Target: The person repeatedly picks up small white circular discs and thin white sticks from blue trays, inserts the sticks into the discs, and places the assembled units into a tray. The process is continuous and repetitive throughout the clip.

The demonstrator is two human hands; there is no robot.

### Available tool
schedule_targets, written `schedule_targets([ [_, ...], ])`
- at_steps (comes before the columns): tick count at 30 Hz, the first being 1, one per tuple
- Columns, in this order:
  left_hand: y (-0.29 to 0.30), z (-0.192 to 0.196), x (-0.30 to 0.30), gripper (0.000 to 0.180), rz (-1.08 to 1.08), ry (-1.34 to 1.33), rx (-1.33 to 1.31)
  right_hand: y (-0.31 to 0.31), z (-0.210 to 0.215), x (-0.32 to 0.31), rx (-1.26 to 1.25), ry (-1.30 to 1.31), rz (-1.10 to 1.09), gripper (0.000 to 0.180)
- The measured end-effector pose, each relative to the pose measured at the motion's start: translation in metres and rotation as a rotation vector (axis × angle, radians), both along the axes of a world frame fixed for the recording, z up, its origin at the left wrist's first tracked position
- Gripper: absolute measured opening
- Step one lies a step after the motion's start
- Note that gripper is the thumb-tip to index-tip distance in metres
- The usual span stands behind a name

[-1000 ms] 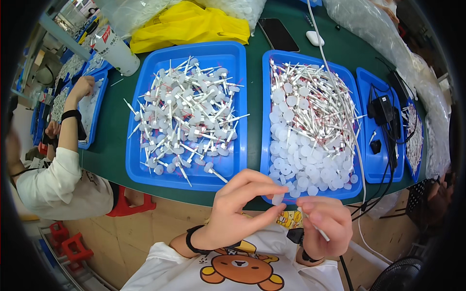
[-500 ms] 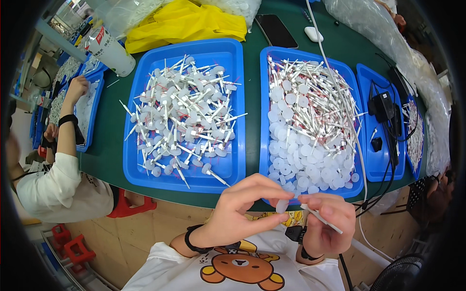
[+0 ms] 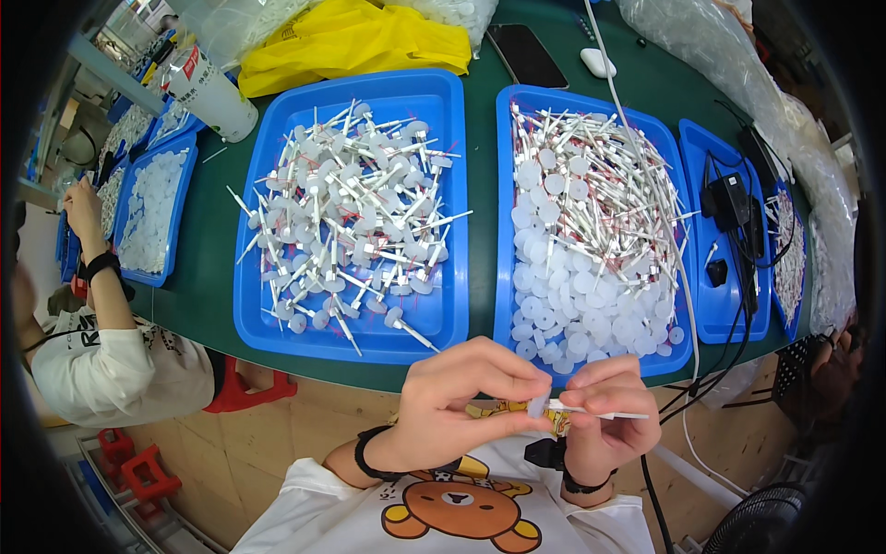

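My left hand (image 3: 466,397) pinches a small translucent white disc (image 3: 538,406) by its edge, between thumb and forefinger. In my right hand (image 3: 609,415) is a thin white stick (image 3: 626,415), pointing right, with its left end against the disc. Whether that end sits inside the disc I cannot tell. Both hands are just off the near edge of the table. Behind them, the right blue tray (image 3: 503,314) holds loose discs (image 3: 577,314) at the front and a heap of white sticks (image 3: 609,194). In the left blue tray (image 3: 254,323) lie sticks with discs on them (image 3: 355,212).
A cable (image 3: 637,148) crosses over the right tray. Further right, another blue tray (image 3: 729,319) holds black adapters (image 3: 729,203). A phone (image 3: 526,55), yellow bag (image 3: 351,46) and cup (image 3: 217,102) stand at the back. On the left a co-worker's arm (image 3: 106,277) reaches across.
My right hand has turned the stick nearly level and brought its end to the disc in my left hand. The co-worker's hand has moved left, away from their tray of discs.
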State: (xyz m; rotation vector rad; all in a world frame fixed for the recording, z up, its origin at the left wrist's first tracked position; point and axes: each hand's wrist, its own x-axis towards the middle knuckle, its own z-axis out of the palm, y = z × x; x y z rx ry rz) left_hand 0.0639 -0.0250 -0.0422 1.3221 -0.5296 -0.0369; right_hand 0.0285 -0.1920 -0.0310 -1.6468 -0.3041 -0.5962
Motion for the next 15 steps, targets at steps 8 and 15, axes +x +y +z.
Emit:
schedule_targets([
  [8,-0.011,-0.007,-0.009,0.040,0.047,0.062,-0.174,0.015,-0.013,-0.003,0.070,-0.133,-0.144,0.023],
  [15,-0.002,-0.003,-0.013,0.036,-0.160,0.312,-0.353,0.003,0.001,0.002,0.033,-0.116,0.063,0.026],
])
